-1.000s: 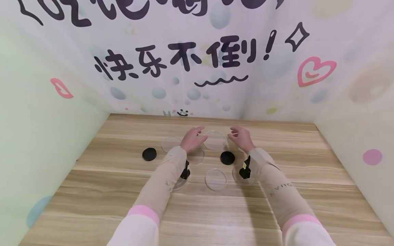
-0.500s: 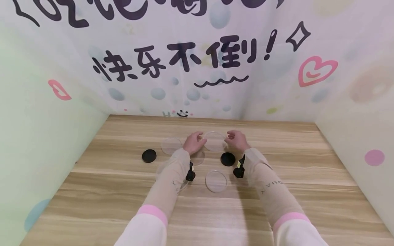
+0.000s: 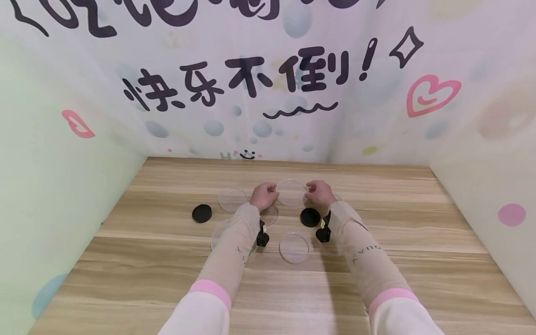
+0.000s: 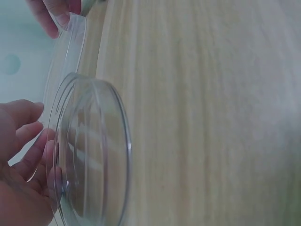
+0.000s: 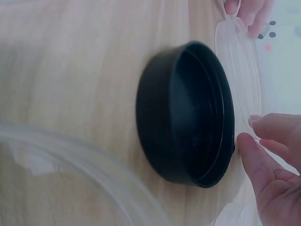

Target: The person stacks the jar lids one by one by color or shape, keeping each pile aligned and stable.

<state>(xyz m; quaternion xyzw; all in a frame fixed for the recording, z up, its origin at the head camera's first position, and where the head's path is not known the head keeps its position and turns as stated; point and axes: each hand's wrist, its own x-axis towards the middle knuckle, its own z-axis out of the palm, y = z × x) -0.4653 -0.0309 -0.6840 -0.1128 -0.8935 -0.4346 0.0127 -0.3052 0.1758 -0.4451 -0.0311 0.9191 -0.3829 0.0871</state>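
Observation:
My left hand [image 3: 264, 196] and right hand [image 3: 320, 192] pinch opposite sides of a large clear petri dish [image 3: 291, 193] at the back of the table. In the right wrist view, the right thumb and index finger meet at that dish's edge [image 5: 237, 70], and left fingers [image 5: 249, 14] grip its far side. A hollow black round lid [image 5: 164, 113] lies beside the right hand, opening upward. In the left wrist view, another clear dish [image 4: 117, 155] stands before the left hand [image 4: 23, 160] and overlaps its fingers.
A second black lid [image 3: 202, 213] lies at the left. More clear dishes sit around: one [image 3: 233, 199] left of the left hand, one [image 3: 294, 248] at front centre, one [image 3: 215, 235] partly under the left forearm. A printed cloth wall [image 3: 201, 125] closes off the back.
Both hands have closed in from either side of the large dish, and their fingers have come onto its edge. The dishes and black lids look unmoved.

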